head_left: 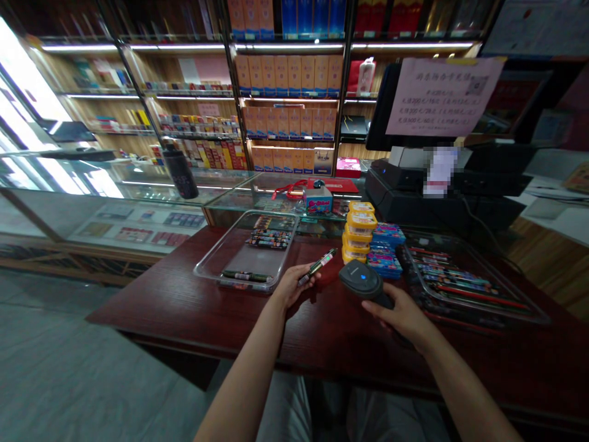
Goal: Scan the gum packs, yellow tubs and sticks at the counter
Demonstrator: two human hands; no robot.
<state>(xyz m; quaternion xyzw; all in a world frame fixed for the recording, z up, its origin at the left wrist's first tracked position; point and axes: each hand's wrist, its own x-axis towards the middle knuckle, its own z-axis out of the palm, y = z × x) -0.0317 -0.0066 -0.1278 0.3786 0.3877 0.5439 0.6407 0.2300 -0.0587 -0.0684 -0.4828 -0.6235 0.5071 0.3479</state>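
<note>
Your scanner [361, 278] looks like smooth, matt plastic. Left of it, your pen [323, 262] is glossy, and beyond that your tray [232, 248] is clear, shiny plastic. Under the scanner you have a polished wooden desk [161, 294]; behind it, smooth plastic tubs [361, 222]; behind and right, a matt paper sign [437, 120].

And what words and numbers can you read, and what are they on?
"200元/16次": on the pink paper sign; its other lines are too blurred to be sure of.
Print too small or blurred to read: scanner in the right hand, pen in the left hand, yellow tubs, dark bottle, orange shelf boxes.
</note>
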